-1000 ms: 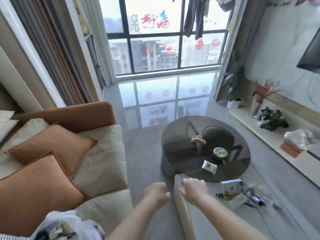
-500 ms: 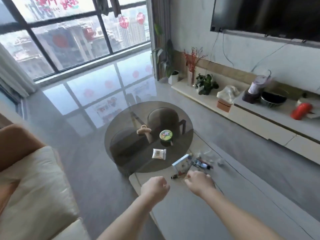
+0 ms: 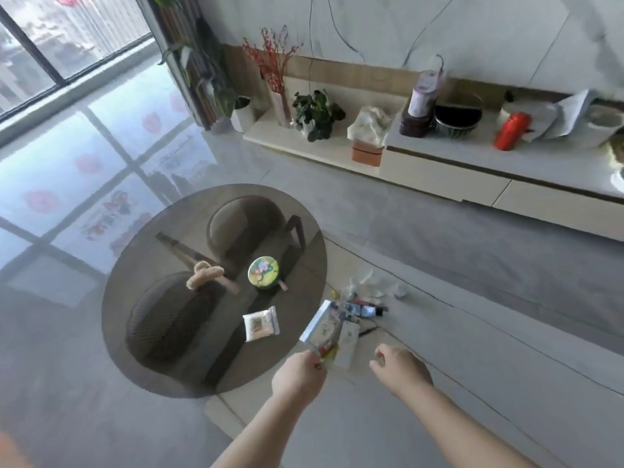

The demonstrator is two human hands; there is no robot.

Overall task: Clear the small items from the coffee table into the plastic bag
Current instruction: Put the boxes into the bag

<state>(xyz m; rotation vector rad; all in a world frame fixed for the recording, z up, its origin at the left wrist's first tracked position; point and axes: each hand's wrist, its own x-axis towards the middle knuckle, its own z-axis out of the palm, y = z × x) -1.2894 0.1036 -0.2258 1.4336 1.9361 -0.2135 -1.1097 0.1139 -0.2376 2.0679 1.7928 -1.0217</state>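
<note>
A pile of small items point(image 3: 363, 309) lies on the pale rectangular coffee table point(image 3: 472, 393): a blue and white box point(image 3: 320, 324), a white card point(image 3: 347, 339), dark tubes, clear crumpled wrapping point(image 3: 364, 282) and a paper ball point(image 3: 400, 292). My left hand point(image 3: 299, 376) is at the near end of the box, fingers curled, pinching a small yellow and red wrapper point(image 3: 327, 353). My right hand point(image 3: 401, 369) hovers just right of the card, fingers curled, holding nothing. No plastic bag is in view.
A round dark glass table point(image 3: 141, 315) adjoins on the left, bearing a green-lidded tin point(image 3: 263, 271), a snack packet point(image 3: 261, 323) and a beige fuzzy thing point(image 3: 204, 275). Beyond the grey floor, a low TV bench point(image 3: 439, 177) carries plants, an orange tissue box point(image 3: 367, 153) and a red bottle point(image 3: 510, 130).
My view swung right from the sofa and down onto the tables. Both hands came forward to the pile, and my left hand now touches the wrapper by the box.
</note>
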